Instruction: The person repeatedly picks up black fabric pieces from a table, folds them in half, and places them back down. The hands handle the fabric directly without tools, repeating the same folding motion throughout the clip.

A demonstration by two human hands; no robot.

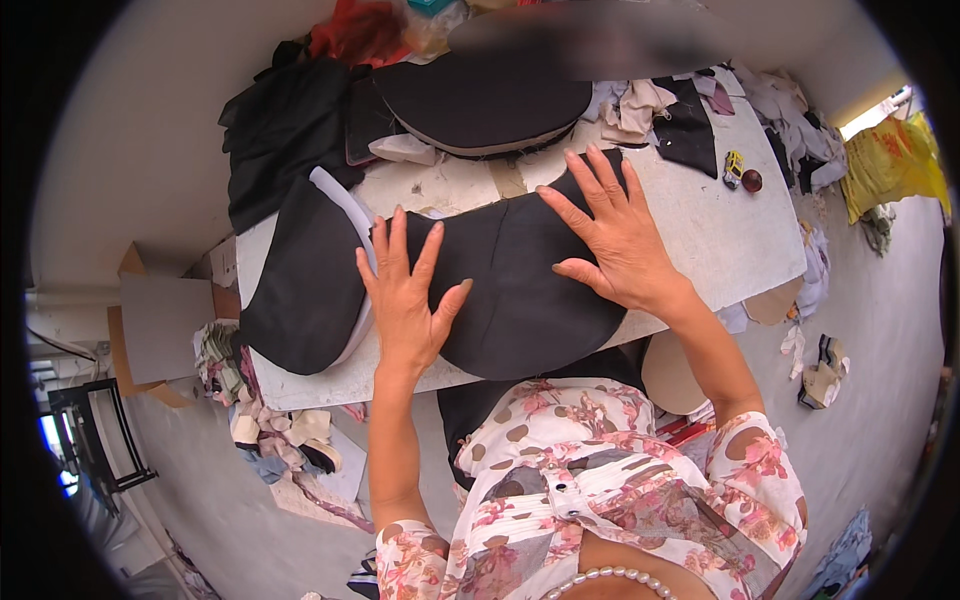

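Observation:
A curved black fabric piece (500, 300) with a seam down its middle lies flat across the near side of the white table. My left hand (405, 280) rests with spread fingers on its left end. On its upper right part lies my right hand (615, 240), fingers fanned out and palm down. Neither hand grips anything. Just left of my left hand is another black curved piece (305, 280) with a white padded edge (345, 210). Beyond my hands sits a stack of black curved pieces (490, 100) with a pale layer beneath.
The white table (720, 240) carries dark folded cloth (285, 130) at far left and pale scraps (640, 105) at the back. A small yellow item (733, 168) and a dark red round object (751, 181) lie at right. Cardboard boxes (165, 325) and scrap heaps (290, 430) stand left; a yellow bag (890, 165) hangs right.

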